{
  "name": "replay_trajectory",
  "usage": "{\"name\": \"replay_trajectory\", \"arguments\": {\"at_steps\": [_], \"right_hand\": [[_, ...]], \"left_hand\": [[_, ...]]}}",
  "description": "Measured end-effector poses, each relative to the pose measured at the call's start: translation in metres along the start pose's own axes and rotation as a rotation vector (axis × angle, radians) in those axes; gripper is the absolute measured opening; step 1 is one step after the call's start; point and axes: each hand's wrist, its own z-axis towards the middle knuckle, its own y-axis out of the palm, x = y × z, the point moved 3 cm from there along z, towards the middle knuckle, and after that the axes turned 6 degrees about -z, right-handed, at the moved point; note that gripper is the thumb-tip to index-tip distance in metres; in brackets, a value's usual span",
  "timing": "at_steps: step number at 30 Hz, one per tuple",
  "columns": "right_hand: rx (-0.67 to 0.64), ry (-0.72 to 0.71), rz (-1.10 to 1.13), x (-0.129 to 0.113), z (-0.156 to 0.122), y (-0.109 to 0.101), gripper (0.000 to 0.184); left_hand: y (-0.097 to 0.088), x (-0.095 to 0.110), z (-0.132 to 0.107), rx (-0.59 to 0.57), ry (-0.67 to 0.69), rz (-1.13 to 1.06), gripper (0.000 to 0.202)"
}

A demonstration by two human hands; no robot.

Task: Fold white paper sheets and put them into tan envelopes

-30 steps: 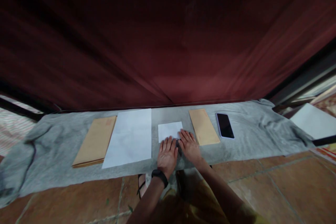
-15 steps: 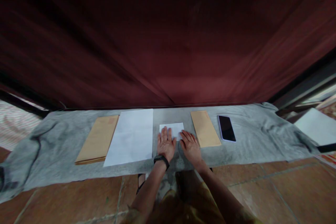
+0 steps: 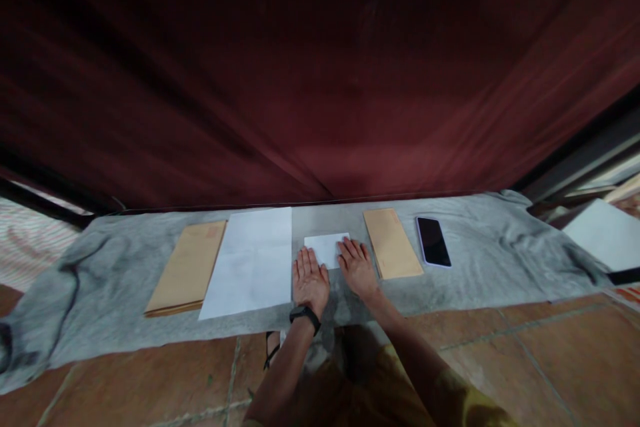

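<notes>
A small folded piece of white paper (image 3: 325, 247) lies on the grey cloth in front of me. My left hand (image 3: 310, 280), with a black band on its wrist, rests flat at the paper's lower left corner, fingers stretched out. On the paper's right side my right hand (image 3: 356, 267) lies with its fingers extended over the edge. Left of my hands is a stack of large white sheets (image 3: 253, 263), partly over or beside a pile of brown envelopes (image 3: 187, 263). A single brown envelope (image 3: 393, 243) lies just right of my right hand.
A phone (image 3: 433, 242) with a pale purple case lies right of the single envelope. Grey cloth (image 3: 500, 253) covers the narrow bench. Behind it hangs a dark red curtain (image 3: 320, 113). A white box-like object (image 3: 607, 233) stands at the far right. Tiled floor (image 3: 175, 373) is below.
My left hand has slid left and down, uncovering more of the small paper. My right hand has shifted up and left, farther onto the paper's right side.
</notes>
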Motion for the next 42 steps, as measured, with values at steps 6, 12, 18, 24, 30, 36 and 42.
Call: {"name": "replay_trajectory", "arguments": {"at_steps": [6,12,18,24,30,36,42], "right_hand": [[-0.005,-0.008,-0.001,0.014,0.009,0.002,0.045],[0.007,0.000,-0.047,0.013,0.009,0.004,0.047],[-0.035,0.005,-0.061,0.011,0.009,0.001,0.047],[-0.030,0.015,-0.044,0.011,0.009,0.004,0.047],[-0.042,0.017,-0.013,0.014,0.009,0.006,0.049],[-0.118,-0.018,0.013,0.018,0.008,0.005,0.068],[-0.216,-0.014,0.043,0.023,0.012,0.006,0.070]], "left_hand": [[0.001,-0.001,-0.003,0.021,-0.036,0.000,0.060],[-0.001,0.017,0.008,-0.048,0.078,0.003,0.058],[0.009,0.029,0.030,-0.201,0.136,-0.052,0.058],[0.012,0.013,0.024,-0.101,0.042,-0.022,0.062],[0.009,0.006,0.002,0.011,0.018,0.002,0.060],[0.001,0.004,-0.011,0.011,0.076,0.026,0.055],[-0.006,-0.001,-0.025,-0.071,0.223,0.021,0.053]]}}
